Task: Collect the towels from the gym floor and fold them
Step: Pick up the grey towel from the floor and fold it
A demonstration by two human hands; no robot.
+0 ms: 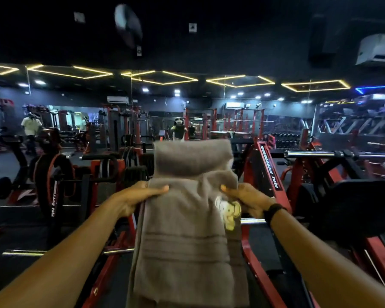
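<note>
The grey-brown towel (187, 218) hangs in the air in front of the person, held at chest height between both outstretched arms. Its long axis runs up and down: the upper part stands above the hands and curls forward, while the longer, already doubled part drops below them towards the bottom of the view. A pale yellow emblem shows near its right edge.

The left hand (140, 196) pinches the towel's left edge, thumb lying over the front. The right hand (246, 200) closes on the right edge at the same height, equally near. The next fold probably brings the upper flap down over the hanging part.

Behind stand red weight machines (273, 174) and a gym floor (20, 238).
</note>
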